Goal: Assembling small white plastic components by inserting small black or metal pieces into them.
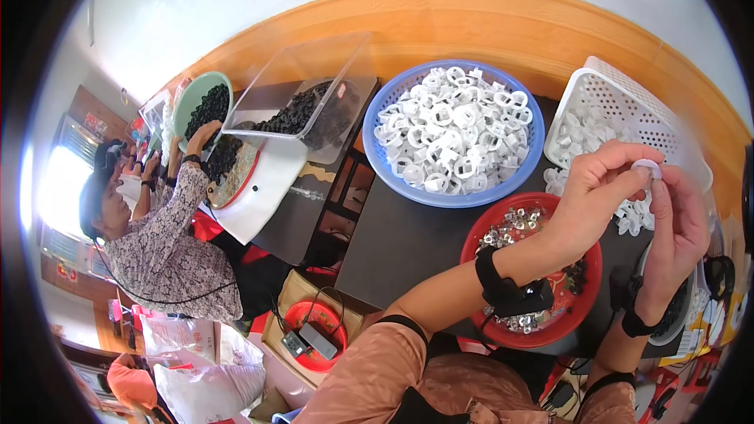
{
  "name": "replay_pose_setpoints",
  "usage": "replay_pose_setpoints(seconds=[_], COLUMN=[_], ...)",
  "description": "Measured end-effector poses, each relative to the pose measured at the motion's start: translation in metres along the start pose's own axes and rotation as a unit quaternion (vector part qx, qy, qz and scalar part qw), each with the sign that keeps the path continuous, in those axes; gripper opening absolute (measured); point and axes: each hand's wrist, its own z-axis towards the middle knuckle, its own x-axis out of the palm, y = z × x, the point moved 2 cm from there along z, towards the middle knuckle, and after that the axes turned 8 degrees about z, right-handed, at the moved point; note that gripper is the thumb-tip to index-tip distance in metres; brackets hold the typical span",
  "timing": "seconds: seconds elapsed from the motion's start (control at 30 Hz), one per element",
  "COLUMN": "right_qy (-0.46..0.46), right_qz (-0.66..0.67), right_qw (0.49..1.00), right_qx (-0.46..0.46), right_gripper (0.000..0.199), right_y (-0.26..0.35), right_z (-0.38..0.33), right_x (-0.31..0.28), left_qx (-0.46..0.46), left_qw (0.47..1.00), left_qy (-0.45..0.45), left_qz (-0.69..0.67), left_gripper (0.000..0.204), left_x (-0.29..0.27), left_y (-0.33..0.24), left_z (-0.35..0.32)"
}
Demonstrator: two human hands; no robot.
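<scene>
My left hand (601, 184) and my right hand (677, 224) meet at the right, raised above the table. Both pinch a small white plastic ring-shaped part (649, 166) between their fingertips. Beneath my left forearm sits a red bowl (469, 263) with small shiny metal pieces and some dark bits. Left of my hands, a blue basket (459, 202) is heaped with white ring-shaped plastic parts (452, 129). Behind my hands stands a white perforated basket (656, 129) of translucent pieces (585, 129). More white pieces (635, 216) lie on the table, partly hidden by my hands.
At right, a bowl (667, 336) of dark parts is partly covered by my right wrist. Across a gap at left, a co-worker (173, 243) reaches toward black parts beside a green bowl (181, 114) and clear bin (271, 137). A red dish (298, 316) with devices sits lower left.
</scene>
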Motion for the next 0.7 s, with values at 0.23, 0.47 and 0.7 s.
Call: replay_pose_setpoints(seconds=[0.23,0.47,0.7], right_qy=[0.003,-0.021,-0.042], right_qz=[-0.021,-0.007,-0.022], right_qw=[1.0,1.0,0.999], right_qx=[0.009,-0.013,-0.014], right_gripper=[0.014,0.017,0.017], right_y=[-0.005,-0.009,-0.002], right_z=[-0.003,-0.002,0.002], right_x=[-0.001,-0.016,-0.012], left_qx=[0.006,0.032,-0.03], left_qw=[1.0,0.999,0.999], left_qy=[0.013,0.036,0.034], left_qz=[0.013,0.018,-0.002], left_gripper=[0.022,0.029,0.028], left_x=[-0.006,0.002,-0.002], left_y=[-0.002,-0.009,-0.007], left_z=[-0.001,-0.007,-0.002])
